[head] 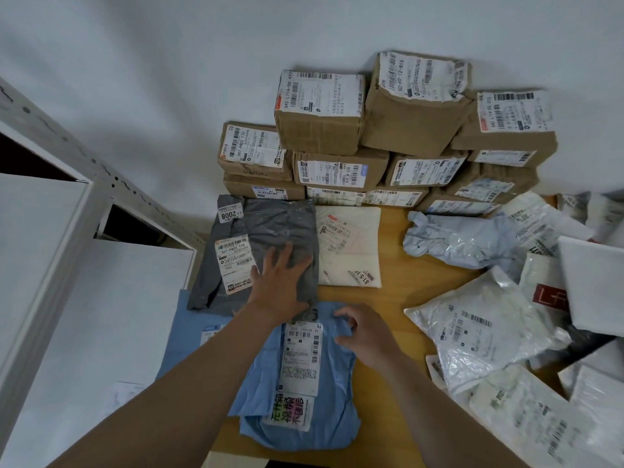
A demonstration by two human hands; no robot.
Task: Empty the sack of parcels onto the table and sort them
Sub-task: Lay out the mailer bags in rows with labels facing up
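parcels: we see them spread over the wooden table, soft bags in front and cardboard boxes stacked in several tiers against the wall behind.
left hand: we find it palm down on the grey parcel, fingers straight and spread, pressing the plastic flat.
grey parcel: it lies at the table's left edge, just in front of the boxes, labels up; its near edge meets the blue parcel.
right hand: fingers curled, thumb and fingertips pinching a fold at the blue parcel's far right corner.
blue parcel: flat on the table nearest us, white label up, a coloured sticker just below the label; a second blue bag shows from beneath it on the left.
cream parcel: flat, touching the grey parcel's right side.
crumpled bag: pale blue, right of the cream parcel, bare wood between them.
white bags: heaped along the table's right side, overlapping one another.
shelf unit: white, standing left of the table.
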